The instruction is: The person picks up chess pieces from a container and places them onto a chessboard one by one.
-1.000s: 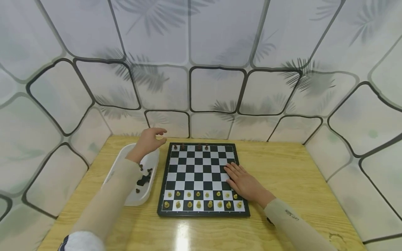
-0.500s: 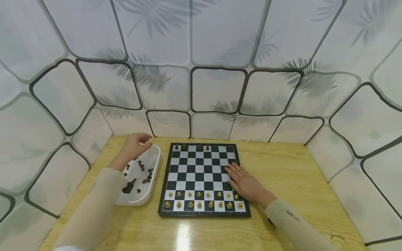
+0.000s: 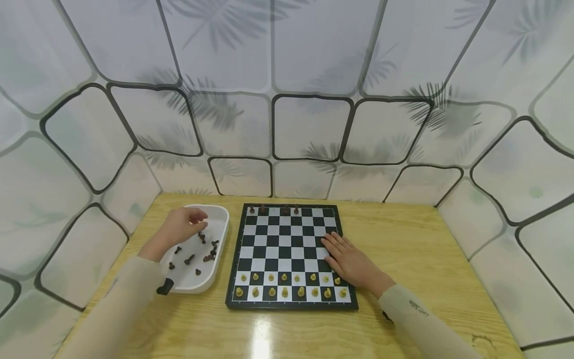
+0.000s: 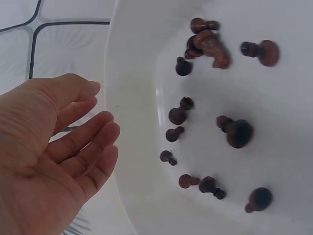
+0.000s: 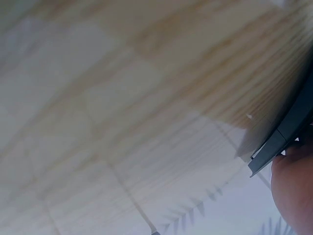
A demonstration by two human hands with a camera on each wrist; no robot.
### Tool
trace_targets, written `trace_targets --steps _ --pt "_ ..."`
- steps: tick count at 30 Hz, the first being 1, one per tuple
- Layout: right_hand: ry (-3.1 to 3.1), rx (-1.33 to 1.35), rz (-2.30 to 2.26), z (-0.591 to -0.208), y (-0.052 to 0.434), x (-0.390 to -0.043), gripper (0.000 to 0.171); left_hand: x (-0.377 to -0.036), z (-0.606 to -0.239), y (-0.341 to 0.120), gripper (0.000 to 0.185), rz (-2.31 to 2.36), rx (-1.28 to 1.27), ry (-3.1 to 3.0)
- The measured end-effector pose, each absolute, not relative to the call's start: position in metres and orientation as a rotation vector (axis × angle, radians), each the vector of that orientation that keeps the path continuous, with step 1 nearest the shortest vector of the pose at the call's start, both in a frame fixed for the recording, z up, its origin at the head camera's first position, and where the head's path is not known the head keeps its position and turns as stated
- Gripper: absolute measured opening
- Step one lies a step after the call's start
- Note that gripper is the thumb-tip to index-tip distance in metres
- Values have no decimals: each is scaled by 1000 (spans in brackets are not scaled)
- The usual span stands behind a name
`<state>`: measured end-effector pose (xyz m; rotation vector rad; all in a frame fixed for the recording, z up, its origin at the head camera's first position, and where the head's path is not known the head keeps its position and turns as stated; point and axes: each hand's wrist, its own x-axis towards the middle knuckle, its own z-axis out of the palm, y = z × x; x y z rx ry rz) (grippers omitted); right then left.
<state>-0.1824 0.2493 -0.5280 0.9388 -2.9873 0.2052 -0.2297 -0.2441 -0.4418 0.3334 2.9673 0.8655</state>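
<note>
My left hand (image 3: 176,230) hovers over the far-left part of a white plastic tray (image 3: 220,218), its fingers loosely bent. In the left wrist view nothing lies between thumb and fingers. Dark brown chess pieces (image 4: 239,133) lie scattered on their sides in the tray, among them a knight (image 4: 213,49). My right hand (image 3: 352,260) rests flat, fingers straight, on the right edge of a black-and-white chessboard (image 3: 284,240). Several dark pieces (image 3: 263,210) stand along the board's far row. Light yellow pieces (image 3: 284,292) fill the two near rows.
The wooden table (image 3: 394,234) extends right of the board and in front of it. Patterned curtain-like walls (image 3: 309,129) enclose the table at the back and both sides. The tray stands left of the board, with a narrow gap between them.
My left hand has moved left and toward me, from beside the board's far-left corner to over the tray. My right hand stays where it was on the board.
</note>
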Motion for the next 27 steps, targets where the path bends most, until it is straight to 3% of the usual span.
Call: trace_targets --steps 10,27 --pt "-2997 939 179 -526 249 -182 60 -212 -455 -241 24 811 453 2905" --pt "-3018 927 158 -528 250 -184 61 -192 -462 -235 30 803 447 2664"
